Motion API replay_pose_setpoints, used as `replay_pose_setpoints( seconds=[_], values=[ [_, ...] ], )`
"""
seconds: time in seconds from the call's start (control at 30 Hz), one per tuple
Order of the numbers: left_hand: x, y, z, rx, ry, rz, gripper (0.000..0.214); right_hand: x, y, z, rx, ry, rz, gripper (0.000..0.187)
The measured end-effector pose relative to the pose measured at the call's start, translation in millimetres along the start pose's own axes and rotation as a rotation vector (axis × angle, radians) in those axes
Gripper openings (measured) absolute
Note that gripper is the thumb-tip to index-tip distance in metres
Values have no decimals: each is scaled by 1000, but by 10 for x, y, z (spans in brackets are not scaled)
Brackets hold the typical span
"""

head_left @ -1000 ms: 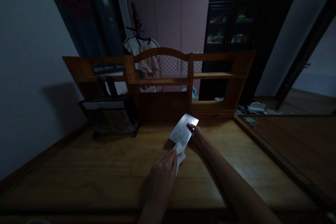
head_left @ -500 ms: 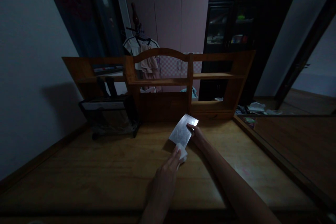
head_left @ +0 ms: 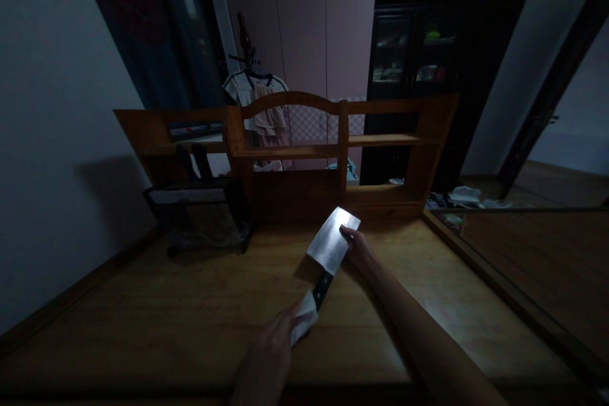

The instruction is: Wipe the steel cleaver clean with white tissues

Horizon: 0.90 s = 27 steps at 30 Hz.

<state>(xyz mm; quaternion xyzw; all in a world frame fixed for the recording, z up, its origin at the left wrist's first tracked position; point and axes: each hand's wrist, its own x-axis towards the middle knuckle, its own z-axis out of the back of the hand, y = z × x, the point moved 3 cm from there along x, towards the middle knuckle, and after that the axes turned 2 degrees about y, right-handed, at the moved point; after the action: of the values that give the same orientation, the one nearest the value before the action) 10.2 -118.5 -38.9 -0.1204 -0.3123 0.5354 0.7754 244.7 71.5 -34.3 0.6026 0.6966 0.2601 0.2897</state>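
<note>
A cleaver with a broad shiny blade (head_left: 332, 240) and a black handle (head_left: 322, 289) lies over the wooden desk (head_left: 190, 311). My right hand (head_left: 358, 247) pinches the far right edge of the blade with closed fingers. My left hand (head_left: 266, 358) is closed round a white cloth (head_left: 303, 323), which wraps the near end of the handle.
A wooden shelf unit (head_left: 295, 152) stands along the back of the desk. A black wire rack (head_left: 195, 203) sits at the back left. A second wooden surface (head_left: 537, 266) adjoins on the right. Pink wardrobe (head_left: 304, 44) and dark cabinet (head_left: 419, 57) stand behind.
My left hand has slid the cloth back from the blade's heel down along the handle toward me, uncovering the black handle. My right hand has stayed on the blade.
</note>
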Motion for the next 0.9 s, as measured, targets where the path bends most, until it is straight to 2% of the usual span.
replay_pose_setpoints(
  seconds=[0.1, 0.2, 0.3, 0.4, 0.43, 0.5, 0.6, 0.77, 0.9],
  values=[
    [109, -67, 189, -39, -151, 209, 40, -32, 18, -13, 23, -19, -26, 5],
    [340, -283, 261, -133, -186, 272, 37, -57, 42, -27, 43, -49, -27, 5],
    [547, -555, 116, -194, -101, 197, 38, -94, 67, -52, 52, -78, -23, 8],
    [601, -727, -184, -152, 15, 70, 44, -133, 85, -81, 55, -84, -23, 11],
    [586, -748, -275, -111, 18, 26, 49, -141, 88, -87, 55, -84, -24, 12],
    [527, -730, -405, -30, -5, -4, 57, -146, 91, -86, 55, -87, -25, 12],
    [426, -632, -450, 46, -28, 9, 62, -127, 81, -65, 61, -92, -34, 12],
    [254, -449, -321, 92, -14, -4, 64, -86, 59, -30, 83, -97, -38, 13],
    [85, -337, -229, 99, -76, -55, 60, -93, 64, -43, 107, -94, -3, 17]
  ],
)
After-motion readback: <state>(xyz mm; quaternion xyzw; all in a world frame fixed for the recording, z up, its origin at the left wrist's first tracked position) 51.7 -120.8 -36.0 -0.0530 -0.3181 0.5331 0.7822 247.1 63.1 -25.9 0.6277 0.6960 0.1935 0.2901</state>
